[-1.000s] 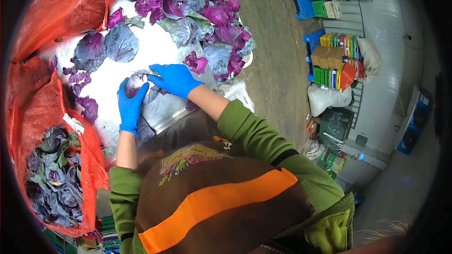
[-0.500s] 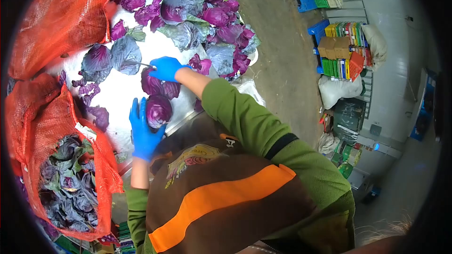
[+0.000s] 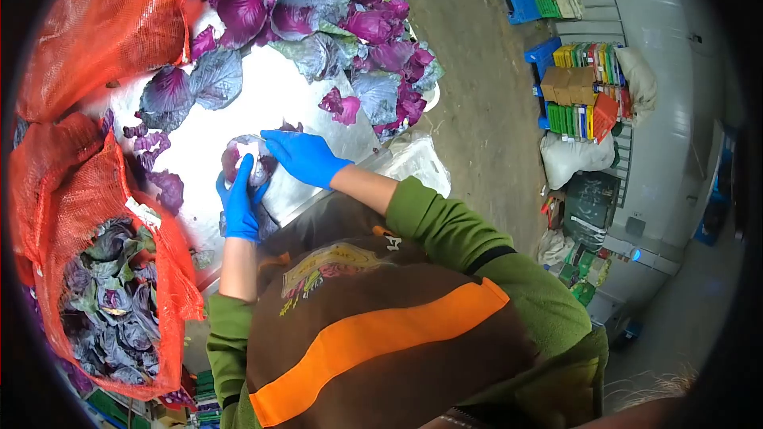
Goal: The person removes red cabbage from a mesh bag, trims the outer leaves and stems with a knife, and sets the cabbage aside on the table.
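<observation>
My left hand, in a blue glove, is wrapped round a red cabbage just above the white work surface, its thumb across the front. The cabbage's pale cut end faces up. Also gloved in blue, my right hand presses against the cabbage's right side with bent fingers. Its palm side is hidden, and no knife blade shows there. A small dark purple leaf piece sticks out above the right fingers. Beside my left wrist, partly covered, lies a bluish cabbage leaf.
Loose purple leaves are heaped at the far side. Torn leaf pieces lie at the left. A red mesh sack of cabbages stands open nearby, with another red sack beyond. A white crate stands right of the table.
Both hands have come together at a cabbage. The knife seen in my right hand earlier no longer shows. My left hand has closed round the cabbage, and the pale cut end has turned up.
</observation>
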Tool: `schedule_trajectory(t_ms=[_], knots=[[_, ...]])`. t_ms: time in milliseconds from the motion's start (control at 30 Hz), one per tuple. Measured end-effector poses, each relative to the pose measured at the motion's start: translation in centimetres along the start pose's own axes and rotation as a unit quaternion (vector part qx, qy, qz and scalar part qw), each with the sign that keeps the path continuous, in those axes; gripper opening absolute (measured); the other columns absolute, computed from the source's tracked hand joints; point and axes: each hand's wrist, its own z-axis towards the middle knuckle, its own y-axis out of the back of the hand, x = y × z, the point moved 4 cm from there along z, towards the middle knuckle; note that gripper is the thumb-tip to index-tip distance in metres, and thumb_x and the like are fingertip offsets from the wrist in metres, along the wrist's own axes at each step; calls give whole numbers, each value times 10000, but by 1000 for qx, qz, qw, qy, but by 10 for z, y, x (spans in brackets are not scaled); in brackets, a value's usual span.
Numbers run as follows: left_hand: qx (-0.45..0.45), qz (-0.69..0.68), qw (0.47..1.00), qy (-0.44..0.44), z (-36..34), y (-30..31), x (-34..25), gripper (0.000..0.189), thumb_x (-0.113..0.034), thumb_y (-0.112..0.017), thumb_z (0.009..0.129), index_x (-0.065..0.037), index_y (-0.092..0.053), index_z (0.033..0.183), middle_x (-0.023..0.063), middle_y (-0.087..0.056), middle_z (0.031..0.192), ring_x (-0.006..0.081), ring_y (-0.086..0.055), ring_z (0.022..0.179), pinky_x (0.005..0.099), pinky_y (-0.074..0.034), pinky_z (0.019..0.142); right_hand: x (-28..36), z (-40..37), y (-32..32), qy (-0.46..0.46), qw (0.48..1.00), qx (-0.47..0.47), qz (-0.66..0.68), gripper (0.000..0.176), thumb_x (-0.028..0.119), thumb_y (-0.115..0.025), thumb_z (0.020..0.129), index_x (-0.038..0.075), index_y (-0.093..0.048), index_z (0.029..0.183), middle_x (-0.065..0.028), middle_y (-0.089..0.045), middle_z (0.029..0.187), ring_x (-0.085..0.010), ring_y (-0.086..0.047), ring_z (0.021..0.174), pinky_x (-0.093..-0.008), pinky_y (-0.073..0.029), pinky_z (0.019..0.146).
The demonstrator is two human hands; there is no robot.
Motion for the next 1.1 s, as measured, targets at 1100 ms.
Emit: schedule_trajectory(t_ms=[1100], knots=[[-1, 62, 990, -129, -17, 3, 20, 809, -81, -748, 797, -74, -241, 1427, 186, -398, 1341, 269, -477, 1193, 352, -497, 930, -11, 10, 0, -29, 996, 86, 20, 786, 719, -528, 777, 101, -575, 1262, -192, -535, 1292, -357, -509, 1187, -427, -410, 994]])
